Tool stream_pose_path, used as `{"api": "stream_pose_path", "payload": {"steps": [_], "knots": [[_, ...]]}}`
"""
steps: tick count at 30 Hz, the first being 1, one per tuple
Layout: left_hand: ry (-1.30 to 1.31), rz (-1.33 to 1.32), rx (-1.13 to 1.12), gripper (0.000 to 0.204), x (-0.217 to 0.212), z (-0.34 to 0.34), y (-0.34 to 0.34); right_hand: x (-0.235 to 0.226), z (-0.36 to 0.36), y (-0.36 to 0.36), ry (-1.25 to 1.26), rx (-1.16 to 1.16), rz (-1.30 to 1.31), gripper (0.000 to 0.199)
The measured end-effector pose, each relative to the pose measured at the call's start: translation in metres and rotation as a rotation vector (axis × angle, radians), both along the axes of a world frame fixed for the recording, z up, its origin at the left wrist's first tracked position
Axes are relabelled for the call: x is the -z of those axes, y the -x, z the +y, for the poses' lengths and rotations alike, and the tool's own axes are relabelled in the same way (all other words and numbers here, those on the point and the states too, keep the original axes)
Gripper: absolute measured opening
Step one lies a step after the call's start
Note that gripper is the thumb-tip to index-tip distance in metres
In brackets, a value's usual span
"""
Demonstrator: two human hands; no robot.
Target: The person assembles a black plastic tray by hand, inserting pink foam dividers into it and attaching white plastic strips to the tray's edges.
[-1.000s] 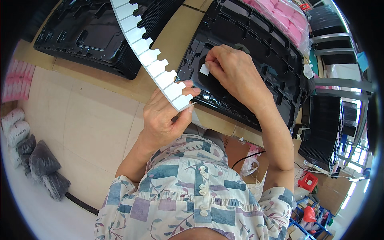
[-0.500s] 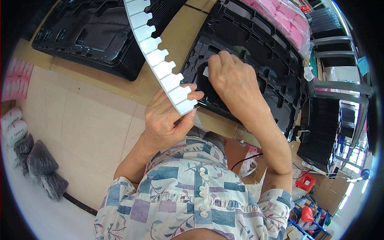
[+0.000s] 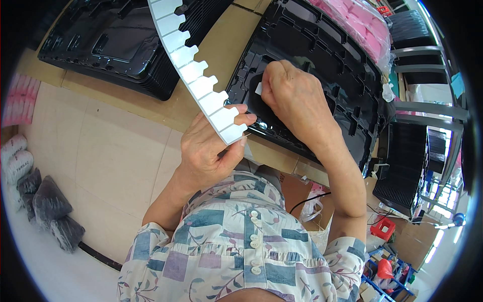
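White die-cut label strip (image 3: 193, 74) arcs up and away from your left hand (image 3: 204, 151), its lower end beside the near edge of the black moulded tray (image 3: 297, 43) on the bench (image 3: 214, 45). Your left fingers are clamped on that end, thumb on the near side. Your right hand (image 3: 297, 95) curls down over the tray beside a small white tab (image 3: 258, 89); its fingertips are hidden, so whether they pinch the tab or only press it doesn't show. You seem to be placing the tab; the next move likely calls for seating it flat.
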State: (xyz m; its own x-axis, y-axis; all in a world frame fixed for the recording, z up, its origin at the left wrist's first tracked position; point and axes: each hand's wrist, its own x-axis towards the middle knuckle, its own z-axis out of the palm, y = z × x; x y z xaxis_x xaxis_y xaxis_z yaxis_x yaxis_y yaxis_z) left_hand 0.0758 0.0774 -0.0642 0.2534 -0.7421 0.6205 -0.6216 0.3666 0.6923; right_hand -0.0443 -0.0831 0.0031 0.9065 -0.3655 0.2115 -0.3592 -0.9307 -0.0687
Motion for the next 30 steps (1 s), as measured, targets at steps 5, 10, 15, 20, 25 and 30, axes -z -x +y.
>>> {"api": "stream_pose_path", "payload": {"steps": [5,10,15,20,25,30], "knots": [[0.0,0.019,-0.01,0.03,0.001,0.0,0.001,0.002,0.007,-0.001,0.079,0.011,0.024,0.011],[-0.003,0.036,-0.013,0.03,0.001,0.0,0.001,-0.003,-0.006,0.002,-0.114,-0.111,-0.051,0.011],[-0.006,0.033,0.0,0.031,0.0,-0.001,0.001,0.0,0.0,0.002,-0.117,0.066,-0.084,0.011],[-0.013,0.021,-0.003,0.033,0.001,0.001,-0.001,-0.012,-0.006,0.008,-0.271,-0.235,-0.001,0.01],[-0.014,0.023,0.0,0.033,0.0,0.002,0.001,-0.018,-0.007,0.027,-0.468,0.01,-0.164,0.008],[-0.09,0.1,0.028,0.009,-0.003,0.003,0.002,-0.027,-0.005,0.051,-0.724,0.228,-0.199,0.01]]}}
